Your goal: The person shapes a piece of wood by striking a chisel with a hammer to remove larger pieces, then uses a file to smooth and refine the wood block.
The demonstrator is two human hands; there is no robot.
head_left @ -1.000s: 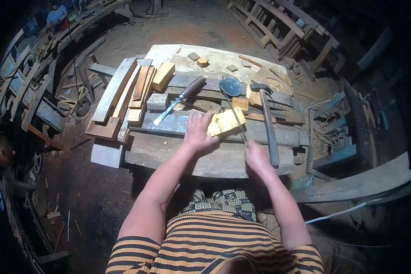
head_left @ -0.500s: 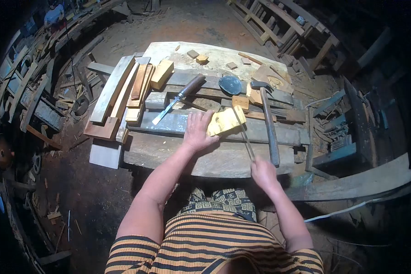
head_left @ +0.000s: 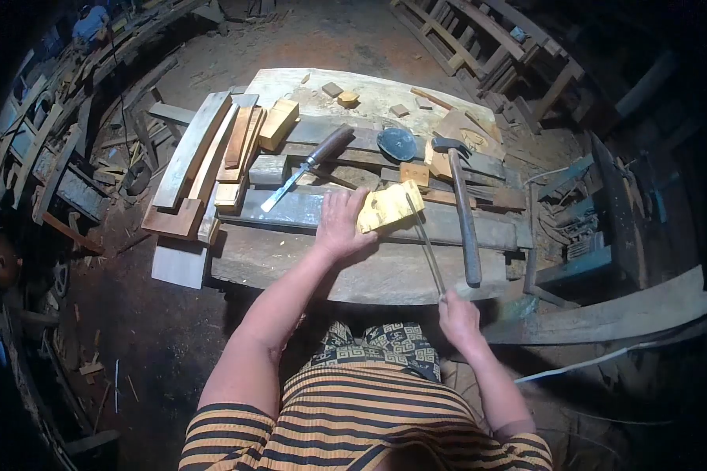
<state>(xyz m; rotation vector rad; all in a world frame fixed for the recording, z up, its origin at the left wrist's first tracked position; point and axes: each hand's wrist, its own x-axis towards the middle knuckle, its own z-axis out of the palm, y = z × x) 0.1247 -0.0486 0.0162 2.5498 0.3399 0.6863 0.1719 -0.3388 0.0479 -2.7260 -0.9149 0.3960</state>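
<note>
A yellow wood block (head_left: 386, 206) lies tilted on the bench, its left end gripped by my left hand (head_left: 342, 226). My right hand (head_left: 458, 319) is closed around the lower end of a long thin file (head_left: 430, 250). The file's upper end touches the block's right end. A chisel (head_left: 306, 168) with a dark wooden handle lies left of the block. To the right rests a hammer (head_left: 463, 210) with a long handle. Behind the block are a small orange-brown wood piece (head_left: 414, 173) and a dark round dish (head_left: 397, 144).
Long boards (head_left: 194, 153) and a light block (head_left: 280, 124) are stacked at the bench's left. Small wood pieces (head_left: 348, 99) lie on the far slab. A curved plank (head_left: 617, 312) extends at right. A person (head_left: 91, 23) is at the far upper left.
My right hand has moved down and slightly right, drawing the file back towards me along the block's end. My left hand and the block have stayed almost in place.
</note>
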